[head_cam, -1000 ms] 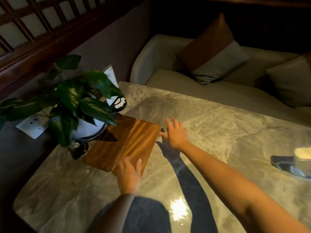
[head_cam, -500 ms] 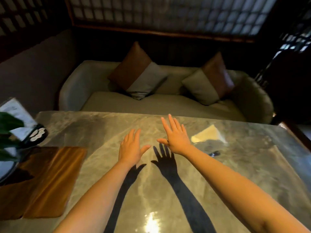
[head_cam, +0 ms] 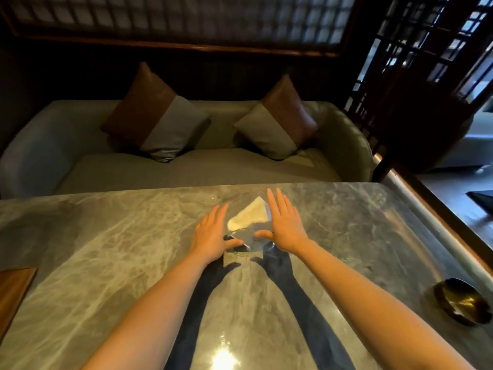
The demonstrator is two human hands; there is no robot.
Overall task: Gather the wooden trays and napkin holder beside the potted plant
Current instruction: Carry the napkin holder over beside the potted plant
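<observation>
Head view. Both hands spread wide, fingers straight, nothing clasped in either grip. Left hand (head_cam: 210, 235) lies palm down, thumb tip touching or just over the near edge of the napkin holder (head_cam: 250, 241); cannot tell if it presses on it. Right hand (head_cam: 284, 227) also palm down, thumb pointing inward across the holder's shiny base, fingers pointing toward the couch (head_cam: 186, 166). Contact of the right thumb looks likely but is not certain.

Both forearms reach forward from the bottom of the frame, roughly parallel, converging slightly toward the holder. Their dark shadows fall on the table (head_cam: 106, 249) just below the hands.

Napkin holder sits between the two hands, mid-table, toward the far edge. It is a glossy, reflective piece with pale folded napkins (head_cam: 249, 216) standing up in it, leaning away from the camera. Napkins sit between the index fingers of both hands, apart from the left, just beside the right.

Wooden tray (head_cam: 13, 287) shows only as a corner at the left edge of the frame, flat on the table, well apart from both hands.

Dark round dish (head_cam: 462, 300) with a gold-toned inside sits near the right table edge, well apart from the right hand. Two cushions (head_cam: 157, 116) lean on the couch back.
</observation>
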